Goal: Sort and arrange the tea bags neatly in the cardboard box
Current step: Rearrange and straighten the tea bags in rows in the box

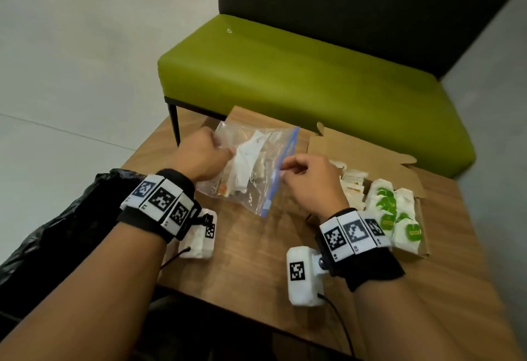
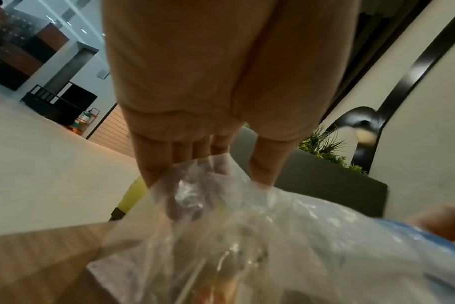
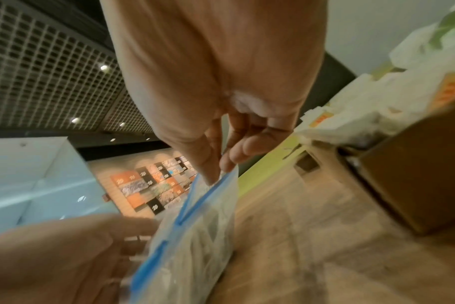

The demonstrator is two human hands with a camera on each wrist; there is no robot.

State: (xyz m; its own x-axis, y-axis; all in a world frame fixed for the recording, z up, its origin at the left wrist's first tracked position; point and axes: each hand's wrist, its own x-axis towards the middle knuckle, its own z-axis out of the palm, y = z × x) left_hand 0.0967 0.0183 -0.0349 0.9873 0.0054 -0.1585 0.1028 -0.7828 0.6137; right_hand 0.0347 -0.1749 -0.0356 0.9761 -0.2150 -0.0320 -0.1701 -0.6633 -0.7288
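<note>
A clear zip bag [image 1: 251, 166] with a blue seal strip [image 1: 285, 158] hangs above the wooden table, with white tea bags crumpled inside. My left hand [image 1: 211, 151] grips the bag's closed end [image 2: 208, 185], fingers behind the plastic. My right hand [image 1: 288, 168] pinches the blue seal edge [image 3: 216, 185] between thumb and fingers. To the right lies the open cardboard box [image 1: 370, 155], holding rows of tea bags: orange-tagged ones [image 1: 353, 186] at the back, green-tagged ones [image 1: 390, 212] at the front.
The wooden table [image 1: 256, 252] has bare surface in front of the bag. A green bench [image 1: 285, 75] stands just beyond the table's far edge. A black plastic sack [image 1: 57, 232] lies under my left forearm at the table's left side.
</note>
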